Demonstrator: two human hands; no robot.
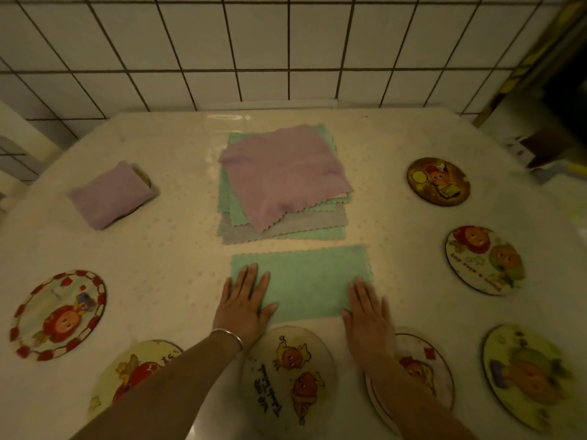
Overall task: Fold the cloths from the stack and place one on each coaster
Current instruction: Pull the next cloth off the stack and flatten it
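Note:
A green cloth [305, 281], folded in half into a rectangle, lies flat on the table in front of the stack. My left hand [244, 303] presses flat on its left end, fingers straight. My right hand [365, 315] presses flat on its right end, a little blurred. The stack of cloths [282, 185] sits behind it, a purple one on top of green and grey ones. A folded purple cloth [109, 195] rests on a coaster at the far left, which it mostly hides. Round cartoon coasters [287, 373] ring the table.
Bare coasters lie at left [60, 314], front left [133, 373], front right [425, 369], and along the right side [438, 181] [484, 260] [527, 376]. A white tiled wall [254, 49] stands behind the table. The table's right edge [540, 192] drops off to a dark area.

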